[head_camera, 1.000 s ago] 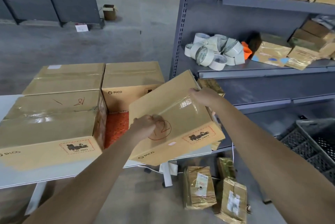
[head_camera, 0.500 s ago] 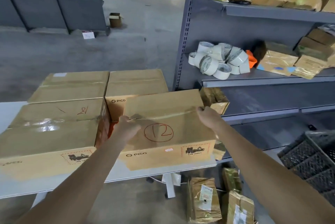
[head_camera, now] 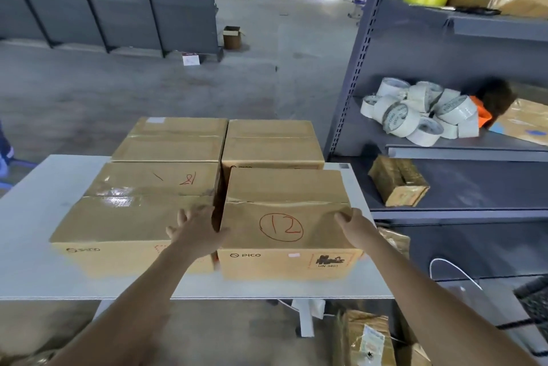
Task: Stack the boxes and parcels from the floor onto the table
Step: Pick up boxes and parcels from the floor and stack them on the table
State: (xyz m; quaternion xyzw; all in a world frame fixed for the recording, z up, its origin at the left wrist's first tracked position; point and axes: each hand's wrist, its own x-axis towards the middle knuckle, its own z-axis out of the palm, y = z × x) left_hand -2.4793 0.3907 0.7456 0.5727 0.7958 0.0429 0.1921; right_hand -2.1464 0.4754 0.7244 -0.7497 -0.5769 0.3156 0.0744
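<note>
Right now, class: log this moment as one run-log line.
step: box 12 set on table | left hand: open, at its left edge | right hand: on its right edge | floor parcels: remaining

Two bare forearms; hands [head_camera: 197, 233] ungloved, no sleeves

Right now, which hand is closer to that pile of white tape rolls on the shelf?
The right hand. It rests on the right edge of the box marked 12, below and left of the tape rolls. The left hand sits on that box's far-left edge, farther away.
</note>
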